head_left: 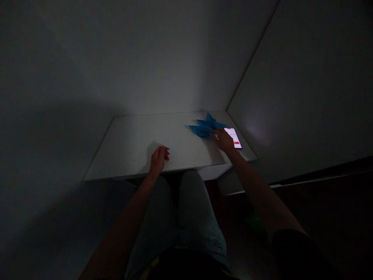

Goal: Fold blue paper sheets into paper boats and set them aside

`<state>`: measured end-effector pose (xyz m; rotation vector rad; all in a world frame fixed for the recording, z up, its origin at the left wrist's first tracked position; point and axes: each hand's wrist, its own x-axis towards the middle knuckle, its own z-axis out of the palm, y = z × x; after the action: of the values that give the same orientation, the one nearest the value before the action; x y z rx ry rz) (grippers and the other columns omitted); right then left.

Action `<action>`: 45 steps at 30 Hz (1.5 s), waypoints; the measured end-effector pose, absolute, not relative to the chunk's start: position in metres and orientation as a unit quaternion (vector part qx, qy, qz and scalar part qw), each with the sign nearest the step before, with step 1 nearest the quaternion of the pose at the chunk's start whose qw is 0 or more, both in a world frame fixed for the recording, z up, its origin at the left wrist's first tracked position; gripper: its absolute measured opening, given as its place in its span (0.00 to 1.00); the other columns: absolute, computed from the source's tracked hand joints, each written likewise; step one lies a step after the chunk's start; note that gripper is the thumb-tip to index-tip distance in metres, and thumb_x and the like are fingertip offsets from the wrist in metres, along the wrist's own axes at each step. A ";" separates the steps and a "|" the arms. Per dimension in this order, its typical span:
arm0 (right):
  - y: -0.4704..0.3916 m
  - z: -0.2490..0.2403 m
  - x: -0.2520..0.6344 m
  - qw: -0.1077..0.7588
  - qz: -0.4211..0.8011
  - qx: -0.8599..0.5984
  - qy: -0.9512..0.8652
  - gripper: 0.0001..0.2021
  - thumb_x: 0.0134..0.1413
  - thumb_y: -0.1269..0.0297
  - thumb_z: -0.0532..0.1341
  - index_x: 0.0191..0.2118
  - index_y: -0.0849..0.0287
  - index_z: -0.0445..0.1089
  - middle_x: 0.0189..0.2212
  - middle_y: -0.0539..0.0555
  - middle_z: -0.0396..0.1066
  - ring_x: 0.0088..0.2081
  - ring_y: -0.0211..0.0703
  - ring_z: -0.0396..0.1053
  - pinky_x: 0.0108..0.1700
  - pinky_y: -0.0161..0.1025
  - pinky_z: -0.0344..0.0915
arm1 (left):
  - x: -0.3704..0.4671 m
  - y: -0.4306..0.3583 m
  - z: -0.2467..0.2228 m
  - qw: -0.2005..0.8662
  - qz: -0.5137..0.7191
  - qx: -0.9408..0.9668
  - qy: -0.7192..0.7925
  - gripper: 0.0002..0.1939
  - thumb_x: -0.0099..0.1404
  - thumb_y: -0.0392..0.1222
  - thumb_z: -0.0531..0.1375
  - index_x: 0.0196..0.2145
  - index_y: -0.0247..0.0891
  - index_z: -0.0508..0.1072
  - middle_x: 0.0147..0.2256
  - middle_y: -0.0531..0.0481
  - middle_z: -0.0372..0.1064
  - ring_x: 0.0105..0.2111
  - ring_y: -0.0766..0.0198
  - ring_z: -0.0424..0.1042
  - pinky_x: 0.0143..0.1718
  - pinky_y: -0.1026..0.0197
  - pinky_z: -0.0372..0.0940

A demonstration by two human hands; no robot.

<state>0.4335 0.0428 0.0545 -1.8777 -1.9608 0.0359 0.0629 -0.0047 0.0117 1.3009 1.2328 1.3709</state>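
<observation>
Blue folded-paper shapes (206, 126) with pointed tips lie together at the back right of a white table (136, 140). My right hand (223, 139) is at their near right side, its fingertips against or just over the blue paper; whether it grips any of it cannot be made out. Near the front edge, left of the middle, my left hand (159, 157) rests with its fingers loosely curled and apart, holding nothing. A phone (233, 137) with a lit screen lies just right of my right hand, which partly covers its left edge.
Pale walls (163, 58) rise behind the table and at its right (305, 97). My legs (195, 210) are below the front edge. The room is dim, and the floor at the right is dark, with a faint green thing (255, 222) on it.
</observation>
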 end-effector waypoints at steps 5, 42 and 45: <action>0.069 0.057 0.450 0.179 -0.026 -0.678 -0.712 0.17 0.73 0.58 0.58 0.55 0.57 0.81 0.58 0.64 0.76 0.61 0.59 0.70 0.66 0.56 0.64 | 0.062 -0.006 0.012 0.431 0.544 0.520 0.498 0.31 0.71 0.72 0.57 0.38 0.38 0.77 0.30 0.50 0.72 0.24 0.66 0.70 0.27 0.61 0.65; 0.035 0.013 0.421 0.307 -0.004 -0.652 -0.694 0.22 0.66 0.53 0.64 0.60 0.56 0.76 0.59 0.65 0.70 0.59 0.58 0.68 0.62 0.55 0.67 | 0.062 -0.005 0.008 0.410 0.535 0.544 0.500 0.24 0.75 0.64 0.57 0.38 0.39 0.78 0.29 0.52 0.72 0.24 0.66 0.69 0.28 0.62 0.65; 0.044 0.004 0.423 0.320 0.022 -0.662 -0.677 0.17 0.67 0.58 0.62 0.56 0.58 0.77 0.56 0.64 0.73 0.55 0.54 0.72 0.60 0.53 0.70 | 0.063 -0.005 0.010 0.407 0.534 0.544 0.503 0.24 0.74 0.64 0.57 0.37 0.39 0.77 0.29 0.52 0.71 0.24 0.66 0.69 0.28 0.62 0.64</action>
<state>0.4229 0.0436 0.0043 -1.7392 -1.7803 0.0580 0.0628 -0.0052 0.0098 1.3725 1.2680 1.3470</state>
